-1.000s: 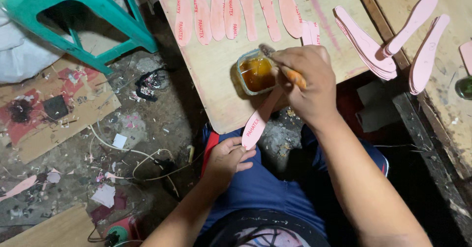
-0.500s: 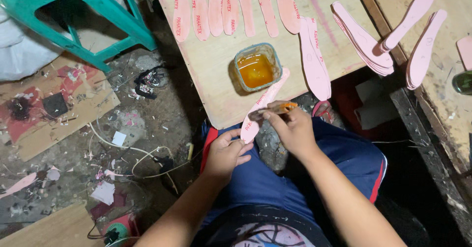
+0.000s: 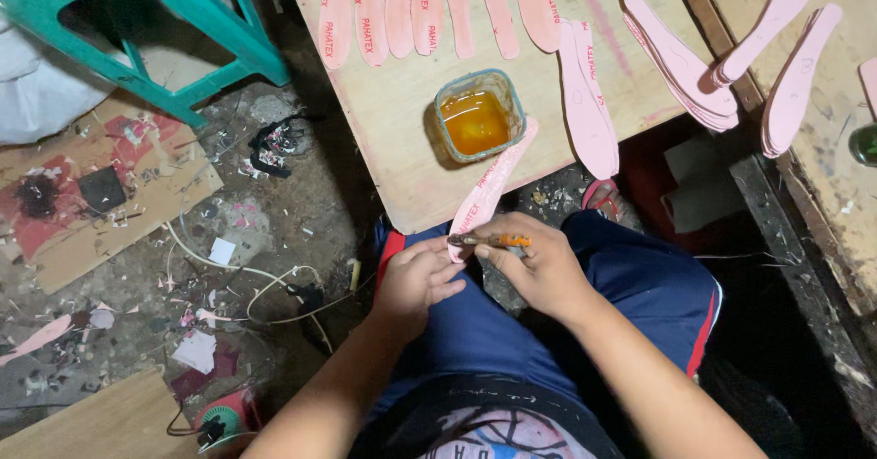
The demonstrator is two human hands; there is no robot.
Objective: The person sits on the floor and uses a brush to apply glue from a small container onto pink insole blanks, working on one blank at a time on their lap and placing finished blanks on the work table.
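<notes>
Big plywood board (image 3: 402,139) fills the top of the view, tilted out over the person's knees, with a row of pink insole cut-outs (image 3: 429,7) laid flat along its far edge. To the right, a wooden bench (image 3: 822,176) carries more pink insoles (image 3: 681,62), stacked and fanned. Upper left, a green plastic stool (image 3: 137,30) stands on a littered floor, beside a stained sheet of cardboard (image 3: 100,194).

Down on the board, near its front edge, sits a small clear tub of amber glue (image 3: 477,116). Just beside it, one pink insole (image 3: 493,185) slants down off the board's edge toward the lap, its lower tip meeting the hands.

Now the hands, over blue shorts (image 3: 566,331). The left hand (image 3: 416,281) is curled, fingers pinching the insole's lower end. The right hand (image 3: 539,267) is closed around a small brush with an orange handle (image 3: 489,240), gripped between thumb and fingers, lying across the insole's tip, bristle end pointing left and touching the pink surface.
</notes>
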